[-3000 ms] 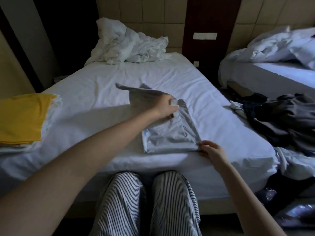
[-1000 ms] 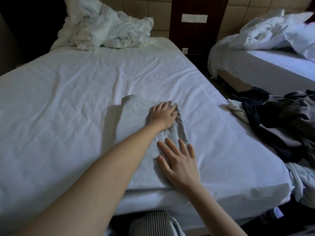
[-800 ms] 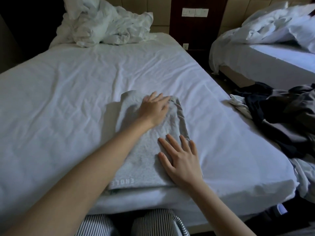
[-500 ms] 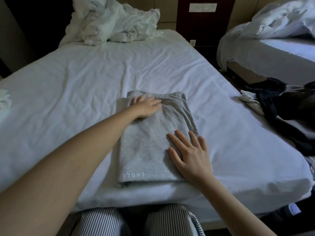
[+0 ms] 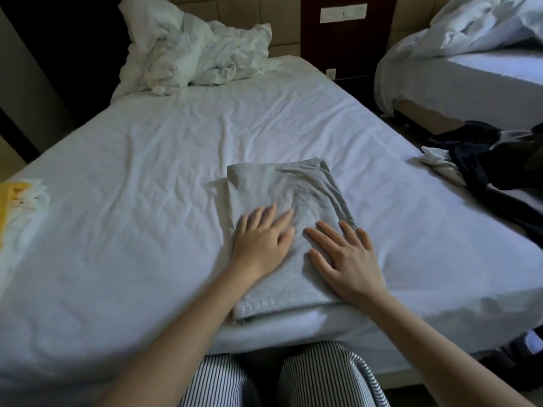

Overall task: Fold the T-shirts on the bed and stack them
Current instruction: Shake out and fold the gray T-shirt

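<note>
The folded grey cotton T-shirt (image 5: 286, 198) lies at the near edge of the white bed (image 5: 132, 186). The left grip (image 5: 260, 245) and the right grip (image 5: 349, 261) press it with straight fingers. I judge that stacking onto the yellow-topped pile (image 5: 7, 207) is still to do.

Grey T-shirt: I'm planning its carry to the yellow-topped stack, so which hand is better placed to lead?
Left, probably: the left hand lies flat on the grey T-shirt on the side towards the yellow-topped stack far left; the right hand rests on the opposite side.
</note>
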`<state>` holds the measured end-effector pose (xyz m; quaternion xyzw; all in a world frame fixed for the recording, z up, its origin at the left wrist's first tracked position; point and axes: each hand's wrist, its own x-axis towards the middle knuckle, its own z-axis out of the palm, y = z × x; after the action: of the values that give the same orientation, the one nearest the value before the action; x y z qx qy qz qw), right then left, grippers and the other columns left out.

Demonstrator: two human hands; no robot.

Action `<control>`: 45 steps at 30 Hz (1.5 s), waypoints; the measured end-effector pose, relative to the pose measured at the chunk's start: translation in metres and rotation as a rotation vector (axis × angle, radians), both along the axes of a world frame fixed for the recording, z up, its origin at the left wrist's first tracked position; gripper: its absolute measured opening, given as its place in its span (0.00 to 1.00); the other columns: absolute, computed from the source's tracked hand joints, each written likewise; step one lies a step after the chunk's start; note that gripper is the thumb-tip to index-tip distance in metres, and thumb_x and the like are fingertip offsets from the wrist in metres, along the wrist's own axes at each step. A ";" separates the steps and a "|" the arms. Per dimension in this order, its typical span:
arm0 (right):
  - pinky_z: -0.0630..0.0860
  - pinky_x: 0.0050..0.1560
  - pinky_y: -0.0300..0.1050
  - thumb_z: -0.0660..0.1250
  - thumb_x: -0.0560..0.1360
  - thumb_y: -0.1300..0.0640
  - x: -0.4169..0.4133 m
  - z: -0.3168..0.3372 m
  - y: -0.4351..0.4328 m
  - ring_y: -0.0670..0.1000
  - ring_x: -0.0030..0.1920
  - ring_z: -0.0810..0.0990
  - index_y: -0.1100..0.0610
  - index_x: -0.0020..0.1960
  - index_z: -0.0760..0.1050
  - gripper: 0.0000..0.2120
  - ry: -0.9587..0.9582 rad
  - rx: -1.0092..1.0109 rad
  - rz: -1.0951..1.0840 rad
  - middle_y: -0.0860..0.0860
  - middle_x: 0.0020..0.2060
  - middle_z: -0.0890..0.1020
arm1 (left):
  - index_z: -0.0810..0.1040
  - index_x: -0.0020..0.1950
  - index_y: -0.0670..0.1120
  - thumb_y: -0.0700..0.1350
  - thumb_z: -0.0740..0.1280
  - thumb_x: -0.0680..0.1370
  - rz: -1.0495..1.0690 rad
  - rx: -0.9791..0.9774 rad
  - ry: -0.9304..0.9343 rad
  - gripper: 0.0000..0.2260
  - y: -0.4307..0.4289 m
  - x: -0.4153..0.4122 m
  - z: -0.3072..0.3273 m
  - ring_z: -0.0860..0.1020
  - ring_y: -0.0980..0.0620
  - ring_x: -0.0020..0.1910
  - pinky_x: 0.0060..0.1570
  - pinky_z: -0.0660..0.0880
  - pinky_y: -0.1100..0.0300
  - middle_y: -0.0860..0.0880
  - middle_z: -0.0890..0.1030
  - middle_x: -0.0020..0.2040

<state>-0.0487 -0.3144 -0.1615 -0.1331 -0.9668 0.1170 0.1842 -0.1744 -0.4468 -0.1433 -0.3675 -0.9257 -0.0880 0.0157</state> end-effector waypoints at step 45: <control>0.70 0.49 0.48 0.67 0.74 0.51 -0.078 0.123 -0.137 0.58 0.53 0.75 0.62 0.63 0.59 0.27 0.094 -0.841 -0.146 0.59 0.55 0.74 | 0.74 0.63 0.51 0.39 0.64 0.73 0.188 0.989 -0.525 0.19 -0.174 -0.023 0.095 0.79 0.47 0.52 0.54 0.76 0.50 0.50 0.80 0.51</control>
<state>-0.1271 -0.4517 -0.0389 -0.2592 -0.8135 0.4936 0.1653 -0.1971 -0.6207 -0.0483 -0.1983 -0.7759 -0.5978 -0.0370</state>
